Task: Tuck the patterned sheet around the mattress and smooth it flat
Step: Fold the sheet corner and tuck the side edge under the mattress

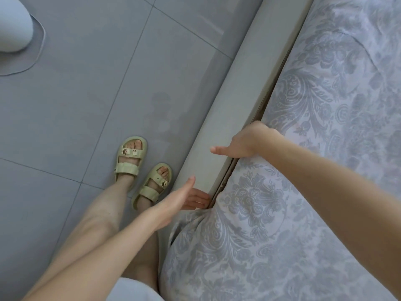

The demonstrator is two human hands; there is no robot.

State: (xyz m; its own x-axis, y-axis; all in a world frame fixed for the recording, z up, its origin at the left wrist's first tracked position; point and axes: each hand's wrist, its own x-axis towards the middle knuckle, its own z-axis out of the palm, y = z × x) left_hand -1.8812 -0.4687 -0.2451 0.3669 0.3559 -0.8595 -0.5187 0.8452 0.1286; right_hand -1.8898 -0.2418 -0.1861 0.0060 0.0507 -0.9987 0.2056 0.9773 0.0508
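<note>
Fingers of right hand [249, 139] behind sheet [314, 181]

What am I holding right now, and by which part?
The left hand holds nothing; its straight fingers press the patterned sheet edge at the bed frame gap. The right hand has its fingers hidden there, so it cannot be told.

right hand [249, 140]: fingers hidden beside bed frame [245, 83] (thumb shows) | white object [13, 22]: cut off by edge

No readable text, labels, brands, numbers or signs appear on anything here
</note>
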